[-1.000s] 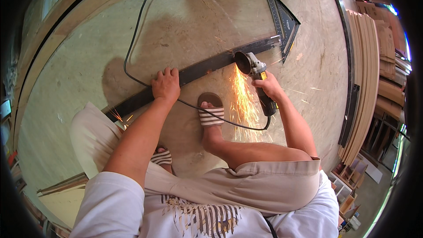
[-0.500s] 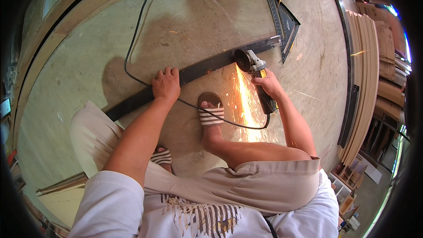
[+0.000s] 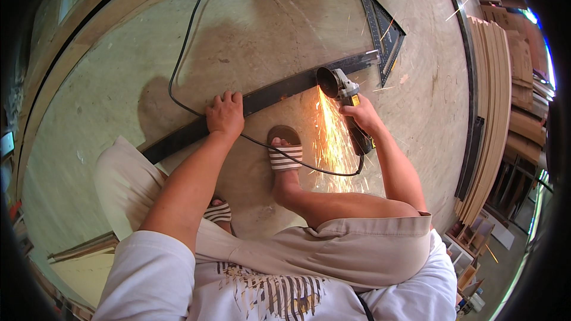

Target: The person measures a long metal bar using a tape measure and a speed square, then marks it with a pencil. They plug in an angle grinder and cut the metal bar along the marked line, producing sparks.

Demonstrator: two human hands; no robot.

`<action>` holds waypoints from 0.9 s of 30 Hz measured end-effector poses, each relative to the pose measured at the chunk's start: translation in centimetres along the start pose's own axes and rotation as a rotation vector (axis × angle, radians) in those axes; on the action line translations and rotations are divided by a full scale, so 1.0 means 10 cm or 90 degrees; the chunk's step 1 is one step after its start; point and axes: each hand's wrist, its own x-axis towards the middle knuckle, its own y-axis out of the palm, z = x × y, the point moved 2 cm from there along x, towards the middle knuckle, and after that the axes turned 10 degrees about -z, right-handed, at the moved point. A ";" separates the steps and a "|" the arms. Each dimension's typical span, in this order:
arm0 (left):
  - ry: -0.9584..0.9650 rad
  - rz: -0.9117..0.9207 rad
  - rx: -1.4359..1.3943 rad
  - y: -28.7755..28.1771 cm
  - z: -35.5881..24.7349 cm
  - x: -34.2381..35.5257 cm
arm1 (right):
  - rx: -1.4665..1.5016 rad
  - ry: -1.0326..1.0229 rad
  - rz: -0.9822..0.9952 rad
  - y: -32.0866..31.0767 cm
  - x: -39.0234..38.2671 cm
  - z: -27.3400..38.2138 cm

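Grinder: The black-and-silver angle grinder with yellow markings (image 3: 347, 88) is held against the near edge of a long, straight, dark metal bar (image 3: 270, 96), hardly shifted from a second ago; the work, it is judged, is being kept to one spot.
Sparks: A bright orange stream of sparks (image 3: 331, 137) is still thrown toward the person; streaks seen a second ago by the bar's left end are gone, while others are now scattered across the black triangular square (image 3: 388, 41).
Right hand: The grinder's body is wrapped by the closed right hand (image 3: 364, 116), below and right of the bar.
Left hand: The bar is covered partway along by the left hand (image 3: 225, 113), fingers bent together; whether it is gripped or only pressed cannot be told.
Bar: Laid slantwise on the grey floor (image 3: 262, 30), passing directly beneath the left hand.
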 end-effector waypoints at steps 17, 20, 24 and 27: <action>0.007 -0.006 0.019 -0.03 0.00 -0.02 | -0.029 0.012 0.004 0.00 -0.01 0.10; 0.001 -0.004 0.010 0.00 -0.02 0.00 | -0.017 0.007 0.007 -0.03 -0.01 0.02; 0.002 -0.005 0.002 0.00 -0.01 -0.01 | 0.023 0.000 0.003 0.00 0.04 0.00; 0.004 -0.008 0.004 0.00 -0.01 -0.01 | 0.043 -0.010 -0.004 0.02 0.06 -0.01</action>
